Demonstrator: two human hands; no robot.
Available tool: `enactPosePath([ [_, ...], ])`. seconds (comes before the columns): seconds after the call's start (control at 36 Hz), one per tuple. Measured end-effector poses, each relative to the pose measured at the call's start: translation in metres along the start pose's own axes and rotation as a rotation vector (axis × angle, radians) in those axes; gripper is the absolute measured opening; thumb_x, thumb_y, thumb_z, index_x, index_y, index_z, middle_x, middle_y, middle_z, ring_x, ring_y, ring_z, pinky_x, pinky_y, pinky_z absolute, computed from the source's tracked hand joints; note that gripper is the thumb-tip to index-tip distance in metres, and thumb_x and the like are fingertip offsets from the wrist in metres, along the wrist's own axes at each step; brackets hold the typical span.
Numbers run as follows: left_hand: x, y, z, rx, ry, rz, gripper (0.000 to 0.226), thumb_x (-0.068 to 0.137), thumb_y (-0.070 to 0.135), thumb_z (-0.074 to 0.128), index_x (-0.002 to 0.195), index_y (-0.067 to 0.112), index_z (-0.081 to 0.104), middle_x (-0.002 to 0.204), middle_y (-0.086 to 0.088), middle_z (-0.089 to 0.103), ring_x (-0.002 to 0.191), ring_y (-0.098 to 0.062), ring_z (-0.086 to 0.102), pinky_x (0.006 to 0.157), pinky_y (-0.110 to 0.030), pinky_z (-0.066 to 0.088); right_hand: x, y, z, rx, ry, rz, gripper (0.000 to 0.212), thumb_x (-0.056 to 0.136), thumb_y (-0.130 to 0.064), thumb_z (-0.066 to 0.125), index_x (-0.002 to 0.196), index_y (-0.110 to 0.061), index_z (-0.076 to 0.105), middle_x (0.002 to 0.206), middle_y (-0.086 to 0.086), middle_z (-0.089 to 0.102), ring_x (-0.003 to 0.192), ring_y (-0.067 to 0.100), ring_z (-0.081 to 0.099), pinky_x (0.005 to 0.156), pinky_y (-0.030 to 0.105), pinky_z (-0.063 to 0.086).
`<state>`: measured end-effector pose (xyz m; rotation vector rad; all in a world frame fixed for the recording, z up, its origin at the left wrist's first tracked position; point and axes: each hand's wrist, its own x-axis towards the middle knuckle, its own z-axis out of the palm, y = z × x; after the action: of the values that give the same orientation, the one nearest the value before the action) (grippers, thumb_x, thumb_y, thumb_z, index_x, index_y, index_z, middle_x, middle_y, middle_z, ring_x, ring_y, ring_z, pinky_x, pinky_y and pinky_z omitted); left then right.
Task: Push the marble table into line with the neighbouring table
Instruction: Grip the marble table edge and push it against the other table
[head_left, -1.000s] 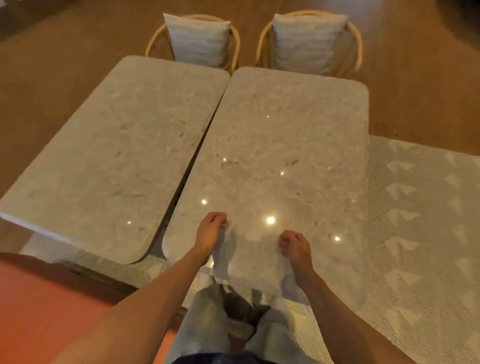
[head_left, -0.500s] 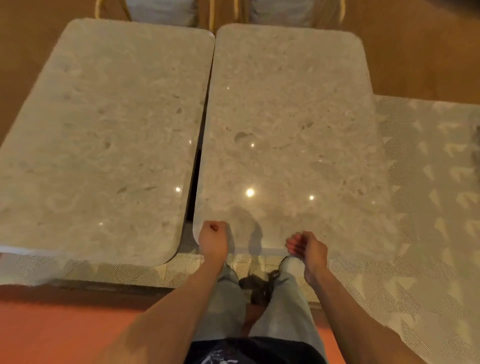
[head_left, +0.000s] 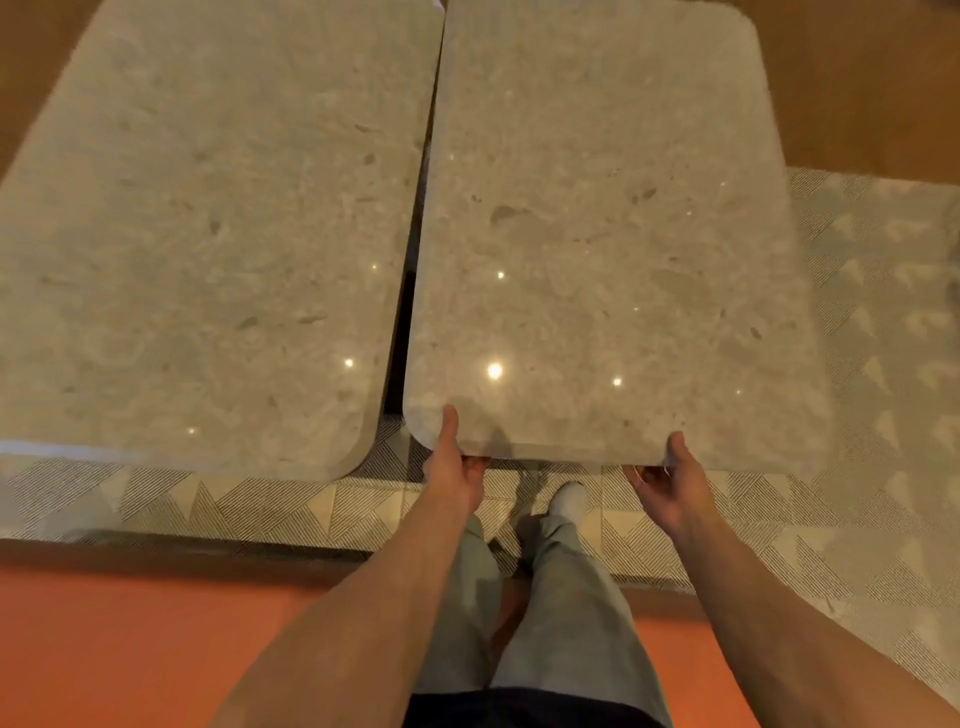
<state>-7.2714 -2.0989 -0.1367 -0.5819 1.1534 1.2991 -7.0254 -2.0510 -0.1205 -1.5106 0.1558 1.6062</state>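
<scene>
Two beige marble tables stand side by side. The right marble table (head_left: 597, 234) is directly in front of me; the neighbouring table (head_left: 208, 234) lies to its left across a narrow dark gap. My left hand (head_left: 454, 462) grips the right table's near edge by its left corner, thumb on top and fingers underneath. My right hand (head_left: 670, 478) grips the same edge further right, thumb on top, fingers curled below. The two near edges are close to level, the right one lying slightly farther down in the view.
A patterned grey rug (head_left: 883, 415) lies under both tables and spreads to the right. An orange floor strip (head_left: 130, 639) runs by my legs, and brown wooden floor (head_left: 857, 78) shows at the far right. My shoe (head_left: 569, 499) stands just below the table edge.
My view has dropped closer to the tables, and the chairs have left the frame. Both hands went from loose fists at the near edge to gripping that edge.
</scene>
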Motion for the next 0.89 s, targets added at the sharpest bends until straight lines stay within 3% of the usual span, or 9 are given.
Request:
enactPosePath([
  [0.14, 0.001, 0.004, -0.002, 0.034, -0.028, 0.025, 0.055, 0.089, 0.032, 0.07, 0.135, 0.007, 0.053, 0.128, -0.017, 0.065, 0.115, -0.035, 0.063, 0.103, -0.053, 0.049, 0.0, 0.002, 0.002, 0.002, 0.001, -0.007, 0.043, 0.101, -0.029, 0.052, 0.139, -0.008, 0.049, 0.139, 0.01, 0.057, 0.129, 0.026, 0.055, 0.104, 0.043, 0.048],
  [0.28, -0.001, 0.003, -0.002, 0.016, -0.077, 0.02, 0.053, 0.093, 0.03, 0.066, 0.138, 0.008, 0.05, 0.121, -0.018, 0.066, 0.118, -0.038, 0.061, 0.104, -0.057, 0.046, -0.003, -0.001, 0.005, -0.021, -0.005, 0.005, 0.043, 0.102, -0.025, 0.05, 0.14, -0.005, 0.048, 0.139, 0.013, 0.057, 0.128, 0.028, 0.056, 0.11, 0.044, 0.044],
  [0.33, -0.001, 0.002, -0.004, 0.026, -0.093, 0.024, 0.055, 0.094, 0.03, 0.064, 0.141, 0.006, 0.046, 0.129, -0.02, 0.062, 0.122, -0.038, 0.059, 0.105, -0.057, 0.045, -0.004, 0.0, 0.002, -0.022, -0.03, 0.007, 0.041, 0.103, -0.022, 0.048, 0.139, -0.002, 0.048, 0.142, 0.014, 0.055, 0.129, 0.027, 0.055, 0.111, 0.043, 0.043],
  [0.44, -0.003, 0.004, -0.008, 0.051, -0.086, 0.027, 0.053, 0.093, 0.03, 0.067, 0.136, 0.004, 0.05, 0.133, -0.022, 0.06, 0.12, -0.038, 0.06, 0.105, -0.055, 0.046, -0.002, 0.001, -0.002, -0.048, -0.067, 0.012, 0.025, 0.104, -0.02, 0.046, 0.118, -0.001, 0.055, 0.144, 0.013, 0.053, 0.131, 0.027, 0.053, 0.112, 0.043, 0.041],
  [0.56, 0.001, 0.002, -0.014, 0.08, -0.103, 0.039, 0.045, 0.092, 0.03, 0.068, 0.127, 0.006, 0.052, 0.125, -0.02, 0.063, 0.114, -0.037, 0.063, 0.103, -0.055, 0.048, 0.0, 0.003, -0.004, -0.043, -0.077, 0.019, 0.024, 0.105, -0.017, 0.044, 0.121, -0.002, 0.053, 0.145, 0.013, 0.051, 0.133, 0.026, 0.051, 0.113, 0.043, 0.039],
  [0.64, 0.002, 0.002, -0.016, 0.095, -0.103, 0.057, 0.043, 0.092, 0.029, 0.068, 0.124, 0.006, 0.051, 0.122, -0.02, 0.064, 0.112, -0.037, 0.064, 0.103, -0.056, 0.048, -0.003, 0.004, -0.001, -0.035, -0.071, 0.018, 0.038, 0.104, -0.015, 0.045, 0.14, -0.001, 0.046, 0.145, 0.012, 0.052, 0.133, 0.025, 0.051, 0.114, 0.042, 0.039],
  [0.69, 0.002, 0.003, -0.017, 0.099, -0.095, 0.059, 0.046, 0.092, 0.029, 0.068, 0.127, 0.004, 0.049, 0.123, -0.021, 0.063, 0.112, -0.037, 0.064, 0.102, -0.056, 0.049, -0.005, 0.005, 0.0, -0.032, -0.067, 0.013, 0.04, 0.104, -0.014, 0.046, 0.142, -0.001, 0.045, 0.146, 0.011, 0.052, 0.134, 0.024, 0.051, 0.114, 0.041, 0.038],
  [0.78, 0.0, 0.004, -0.018, 0.102, -0.092, 0.06, 0.051, 0.093, 0.029, 0.067, 0.133, 0.002, 0.048, 0.121, -0.021, 0.064, 0.112, -0.036, 0.064, 0.103, -0.054, 0.049, -0.006, 0.007, -0.002, -0.029, -0.07, 0.017, 0.032, 0.104, -0.013, 0.045, 0.134, -0.002, 0.05, 0.145, 0.012, 0.052, 0.134, 0.025, 0.051, 0.115, 0.041, 0.038],
  [0.89, -0.003, 0.004, -0.023, 0.109, -0.081, 0.058, 0.057, 0.093, 0.03, 0.066, 0.137, 0.001, 0.046, 0.123, -0.021, 0.063, 0.11, -0.035, 0.064, 0.103, -0.052, 0.049, -0.007, 0.011, -0.006, -0.021, -0.092, 0.037, 0.014, 0.104, -0.011, 0.046, 0.105, -0.001, 0.055, 0.144, 0.014, 0.052, 0.133, 0.027, 0.051, 0.114, 0.044, 0.038],
])
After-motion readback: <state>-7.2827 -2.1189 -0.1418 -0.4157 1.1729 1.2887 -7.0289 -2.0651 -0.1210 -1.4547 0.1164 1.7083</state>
